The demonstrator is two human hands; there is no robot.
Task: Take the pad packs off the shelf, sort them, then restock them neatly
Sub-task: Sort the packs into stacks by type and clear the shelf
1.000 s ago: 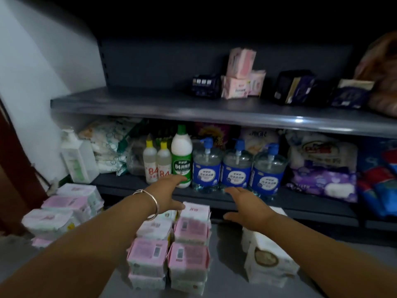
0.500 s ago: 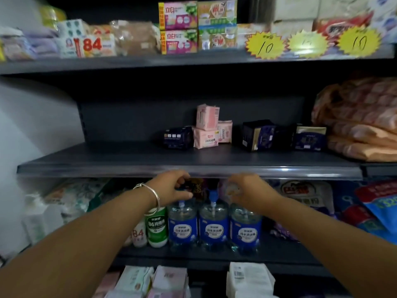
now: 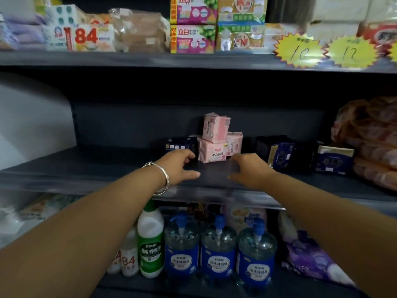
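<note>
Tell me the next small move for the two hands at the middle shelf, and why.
Probably reach further in and close both hands around the pink pad packs. The left hand and right hand hover open, holding nothing, just short of that stack, which sits on the shelf.

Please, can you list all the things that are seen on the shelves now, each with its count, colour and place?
pink pad packs: three, pink, back of middle shelf, one on top of the others
dark pad packs: at least three, navy, middle shelf, either side of the pink ones
middle shelf: one, dark grey
pump bottles: three, clear with blue labels, lower shelf
green bottle: one, white and green, lower shelf, left of the pump bottles
price tags: two whole, yellow, top shelf edge
boxes: several, mixed colours, top shelf
left hand: open, over the middle shelf, silver bangle on wrist
right hand: open, over the middle shelf
</note>
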